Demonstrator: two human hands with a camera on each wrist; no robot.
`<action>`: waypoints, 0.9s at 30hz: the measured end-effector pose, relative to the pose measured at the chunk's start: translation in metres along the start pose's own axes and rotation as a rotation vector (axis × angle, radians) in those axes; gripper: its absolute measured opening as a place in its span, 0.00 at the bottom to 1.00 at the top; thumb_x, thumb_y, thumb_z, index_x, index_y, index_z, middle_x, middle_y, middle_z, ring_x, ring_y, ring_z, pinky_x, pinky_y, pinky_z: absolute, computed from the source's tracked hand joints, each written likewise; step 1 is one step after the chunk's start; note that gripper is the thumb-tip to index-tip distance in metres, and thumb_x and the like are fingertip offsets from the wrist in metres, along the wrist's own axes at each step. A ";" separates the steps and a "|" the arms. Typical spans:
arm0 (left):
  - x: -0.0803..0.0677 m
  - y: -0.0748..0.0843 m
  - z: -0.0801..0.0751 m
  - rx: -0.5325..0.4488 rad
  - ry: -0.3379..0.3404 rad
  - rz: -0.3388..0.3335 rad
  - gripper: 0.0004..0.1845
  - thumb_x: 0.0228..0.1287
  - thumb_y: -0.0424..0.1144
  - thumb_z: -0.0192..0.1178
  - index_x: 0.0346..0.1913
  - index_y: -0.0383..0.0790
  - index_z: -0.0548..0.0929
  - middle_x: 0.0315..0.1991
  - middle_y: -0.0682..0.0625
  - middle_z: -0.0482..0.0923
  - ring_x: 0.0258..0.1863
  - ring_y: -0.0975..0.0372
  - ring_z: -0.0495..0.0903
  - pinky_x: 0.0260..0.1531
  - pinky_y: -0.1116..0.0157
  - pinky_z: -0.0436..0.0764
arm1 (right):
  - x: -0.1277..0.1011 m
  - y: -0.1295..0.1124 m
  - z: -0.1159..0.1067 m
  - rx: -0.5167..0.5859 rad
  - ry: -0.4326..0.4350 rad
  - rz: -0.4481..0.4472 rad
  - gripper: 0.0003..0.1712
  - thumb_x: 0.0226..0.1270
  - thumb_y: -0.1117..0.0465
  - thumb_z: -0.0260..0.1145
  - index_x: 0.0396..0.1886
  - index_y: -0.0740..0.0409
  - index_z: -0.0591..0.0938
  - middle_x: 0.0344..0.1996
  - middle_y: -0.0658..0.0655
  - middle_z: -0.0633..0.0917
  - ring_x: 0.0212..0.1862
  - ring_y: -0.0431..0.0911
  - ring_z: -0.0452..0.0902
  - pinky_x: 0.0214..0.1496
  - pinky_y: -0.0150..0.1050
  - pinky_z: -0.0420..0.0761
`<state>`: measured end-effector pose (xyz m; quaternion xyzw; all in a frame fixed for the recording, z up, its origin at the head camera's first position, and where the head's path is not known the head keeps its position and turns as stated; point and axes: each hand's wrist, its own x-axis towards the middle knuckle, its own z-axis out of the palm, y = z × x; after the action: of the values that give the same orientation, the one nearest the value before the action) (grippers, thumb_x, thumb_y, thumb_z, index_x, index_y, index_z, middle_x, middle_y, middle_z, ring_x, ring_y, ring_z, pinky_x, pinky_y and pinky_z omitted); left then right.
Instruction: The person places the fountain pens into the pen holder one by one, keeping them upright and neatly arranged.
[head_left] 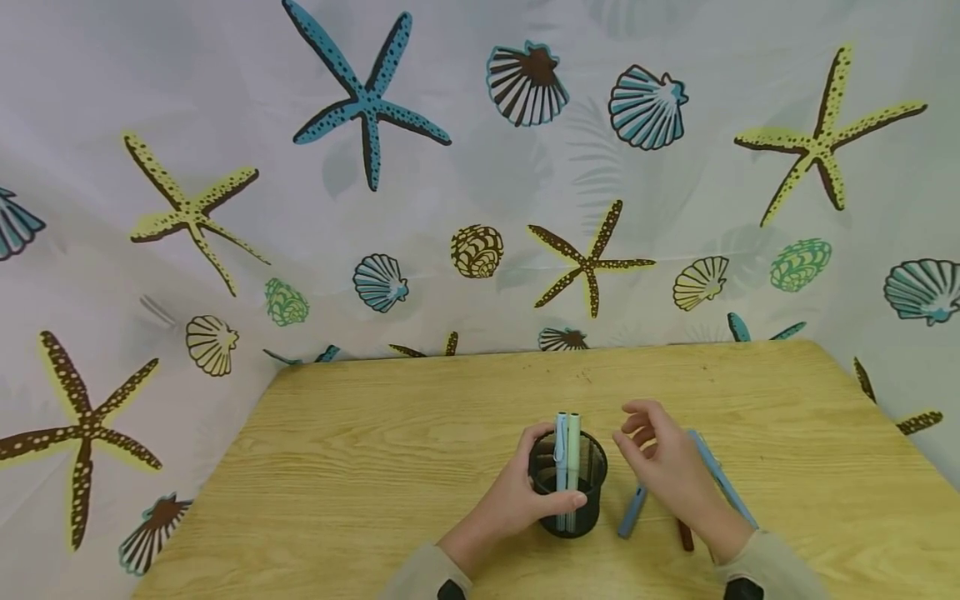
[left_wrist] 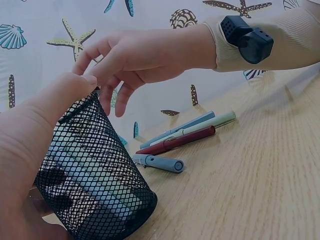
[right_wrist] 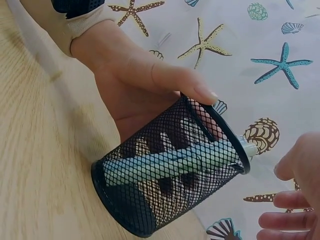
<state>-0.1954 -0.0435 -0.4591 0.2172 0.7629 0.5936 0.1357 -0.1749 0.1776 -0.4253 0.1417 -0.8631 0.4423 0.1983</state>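
Observation:
My left hand (head_left: 510, 497) grips a black mesh pen cup (head_left: 591, 508), with the thumb across its near side and the fingers around the far side. A light blue pen (head_left: 561, 442) and a light green pen (head_left: 574, 446) stand inside the cup, rising above its rim. To the right of the cup, my right hand (head_left: 672, 468) hovers over the table with loosely curled fingers and nothing between them. Below and beside it lie a blue-grey pen (head_left: 632, 512), a dark red pen (head_left: 686, 535) and a longer blue pen (head_left: 723, 481). The right hand partly hides these.
Another pale green pen (left_wrist: 223, 119) lies among the loose ones in the left wrist view. The wood-grain table (head_left: 375, 433) extends to the left and back. Behind it hangs a white cloth (head_left: 465, 175) printed with starfish and shells.

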 end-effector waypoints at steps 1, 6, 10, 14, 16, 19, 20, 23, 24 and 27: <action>0.000 0.000 0.000 -0.001 0.000 -0.001 0.44 0.50 0.49 0.70 0.66 0.64 0.53 0.57 0.49 0.65 0.53 0.56 0.69 0.48 0.51 0.71 | 0.000 0.001 -0.001 0.000 -0.002 0.003 0.17 0.65 0.62 0.63 0.52 0.60 0.73 0.35 0.52 0.78 0.33 0.42 0.75 0.32 0.34 0.77; 0.000 0.000 0.000 -0.003 -0.001 0.013 0.44 0.50 0.49 0.70 0.66 0.63 0.54 0.57 0.50 0.65 0.53 0.57 0.69 0.50 0.50 0.70 | -0.002 0.006 -0.006 -0.026 0.023 -0.018 0.17 0.64 0.64 0.64 0.51 0.61 0.73 0.34 0.53 0.78 0.32 0.43 0.75 0.30 0.33 0.77; 0.000 0.000 0.001 -0.010 -0.002 0.014 0.43 0.51 0.48 0.70 0.66 0.63 0.54 0.57 0.50 0.65 0.53 0.57 0.69 0.49 0.51 0.71 | -0.003 0.011 -0.009 -0.067 0.059 -0.038 0.17 0.62 0.66 0.65 0.50 0.61 0.74 0.33 0.52 0.79 0.31 0.42 0.75 0.29 0.32 0.76; 0.001 -0.001 0.001 -0.026 0.000 0.011 0.42 0.52 0.48 0.69 0.65 0.63 0.55 0.57 0.49 0.65 0.53 0.56 0.70 0.48 0.53 0.73 | -0.004 0.014 -0.013 -0.070 0.056 -0.016 0.16 0.63 0.65 0.64 0.49 0.61 0.75 0.33 0.52 0.79 0.31 0.41 0.75 0.30 0.32 0.76; 0.001 -0.002 0.001 -0.028 0.001 0.012 0.41 0.52 0.47 0.69 0.65 0.63 0.55 0.57 0.49 0.65 0.53 0.56 0.69 0.47 0.53 0.73 | -0.005 0.016 -0.016 -0.070 0.046 0.000 0.15 0.63 0.64 0.64 0.49 0.61 0.75 0.33 0.52 0.79 0.31 0.42 0.75 0.30 0.33 0.77; 0.001 -0.003 0.001 -0.031 -0.003 0.013 0.41 0.52 0.47 0.69 0.65 0.63 0.55 0.57 0.49 0.65 0.52 0.56 0.69 0.47 0.54 0.73 | -0.007 0.018 -0.020 -0.087 0.043 0.021 0.15 0.64 0.64 0.63 0.49 0.61 0.75 0.33 0.52 0.79 0.32 0.43 0.75 0.31 0.33 0.77; 0.001 -0.003 0.001 -0.030 -0.004 0.013 0.41 0.52 0.48 0.69 0.65 0.63 0.55 0.57 0.49 0.65 0.52 0.56 0.69 0.47 0.54 0.73 | -0.007 0.019 -0.022 -0.095 0.047 0.027 0.15 0.64 0.64 0.63 0.49 0.61 0.75 0.33 0.52 0.79 0.33 0.43 0.75 0.31 0.32 0.77; 0.001 -0.002 0.001 -0.042 -0.008 0.010 0.41 0.52 0.47 0.69 0.65 0.63 0.56 0.57 0.49 0.64 0.52 0.56 0.69 0.45 0.55 0.74 | -0.008 0.023 -0.026 -0.119 0.058 0.031 0.15 0.64 0.64 0.63 0.49 0.62 0.75 0.34 0.53 0.79 0.34 0.44 0.76 0.30 0.32 0.77; 0.001 -0.002 0.001 -0.046 -0.009 0.010 0.41 0.52 0.47 0.69 0.65 0.63 0.56 0.57 0.48 0.64 0.52 0.55 0.69 0.45 0.55 0.74 | -0.008 0.024 -0.027 -0.128 0.062 0.029 0.15 0.64 0.64 0.63 0.49 0.63 0.75 0.34 0.53 0.79 0.34 0.45 0.76 0.30 0.33 0.77; 0.001 -0.002 0.001 -0.046 -0.012 0.007 0.41 0.52 0.47 0.69 0.65 0.63 0.56 0.58 0.48 0.63 0.52 0.55 0.69 0.45 0.55 0.74 | -0.009 0.031 -0.031 -0.151 0.074 0.023 0.15 0.64 0.64 0.63 0.49 0.63 0.75 0.34 0.54 0.79 0.35 0.45 0.75 0.31 0.33 0.76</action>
<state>-0.1963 -0.0419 -0.4609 0.2203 0.7476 0.6100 0.1429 -0.1731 0.2215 -0.4350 0.1001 -0.8877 0.3829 0.2354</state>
